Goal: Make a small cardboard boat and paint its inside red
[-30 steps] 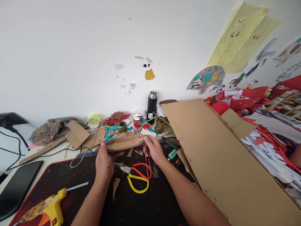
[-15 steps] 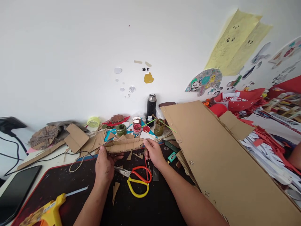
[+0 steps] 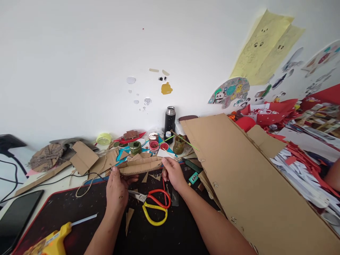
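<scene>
A long, narrow piece of folded cardboard (image 3: pixel 142 167) is held level above the dark mat, with its corrugated edge toward me. My left hand (image 3: pixel 118 189) is closed on its left end, thumb on top. The right end is pinched by my right hand (image 3: pixel 173 173). Just below, scissors (image 3: pixel 152 205) with one red and one yellow handle lie on the mat, blades pointing left. Small cardboard scraps (image 3: pixel 129 219) are scattered around them.
A yellow glue gun (image 3: pixel 54 241) and a black phone (image 3: pixel 20 221) lie at the left. Behind the hands stand paint jars (image 3: pixel 136 148) and a black thermos (image 3: pixel 170 122). A large cardboard sheet (image 3: pixel 255 177) slants across the right side, near my right forearm.
The view has shifted slightly. Both hands keep their hold on the cardboard piece, which stays in nearly the same position. The scissors lie where they were.
</scene>
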Demonstrator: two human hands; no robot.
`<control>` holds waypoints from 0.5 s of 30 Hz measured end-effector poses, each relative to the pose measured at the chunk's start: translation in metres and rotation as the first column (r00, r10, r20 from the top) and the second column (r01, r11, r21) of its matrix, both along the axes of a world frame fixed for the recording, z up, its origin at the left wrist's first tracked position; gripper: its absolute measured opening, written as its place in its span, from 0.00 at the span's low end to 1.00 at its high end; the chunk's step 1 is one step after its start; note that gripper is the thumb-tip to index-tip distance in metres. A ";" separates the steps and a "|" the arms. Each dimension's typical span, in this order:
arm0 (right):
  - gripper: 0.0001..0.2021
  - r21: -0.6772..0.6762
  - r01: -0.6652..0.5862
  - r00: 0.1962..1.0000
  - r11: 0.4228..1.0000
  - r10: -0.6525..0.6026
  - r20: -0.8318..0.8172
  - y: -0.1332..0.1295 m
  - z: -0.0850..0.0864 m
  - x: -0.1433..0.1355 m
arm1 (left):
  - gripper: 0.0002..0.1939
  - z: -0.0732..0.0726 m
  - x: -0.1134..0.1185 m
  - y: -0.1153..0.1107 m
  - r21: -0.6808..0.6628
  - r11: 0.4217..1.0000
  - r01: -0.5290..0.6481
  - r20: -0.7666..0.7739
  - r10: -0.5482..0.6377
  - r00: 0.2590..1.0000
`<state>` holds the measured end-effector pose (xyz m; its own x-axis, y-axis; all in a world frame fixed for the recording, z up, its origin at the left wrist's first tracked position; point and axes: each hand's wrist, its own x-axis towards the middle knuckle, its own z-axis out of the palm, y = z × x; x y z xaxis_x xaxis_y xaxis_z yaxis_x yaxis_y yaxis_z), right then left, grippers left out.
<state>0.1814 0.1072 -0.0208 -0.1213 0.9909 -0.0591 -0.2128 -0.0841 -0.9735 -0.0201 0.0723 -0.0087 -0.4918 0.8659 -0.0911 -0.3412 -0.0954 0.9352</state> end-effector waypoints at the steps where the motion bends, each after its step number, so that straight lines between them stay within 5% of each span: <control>1: 0.27 -0.003 0.000 1.000 1.000 0.000 -0.001 0.000 0.000 0.000 | 0.30 0.000 0.000 0.000 0.002 1.000 -0.004 0.000 0.004 1.000; 15: 0.27 0.025 0.048 0.999 0.999 -0.047 -0.026 0.002 0.006 0.003 | 0.33 0.007 0.006 -0.002 0.071 0.996 0.047 0.114 -0.055 0.992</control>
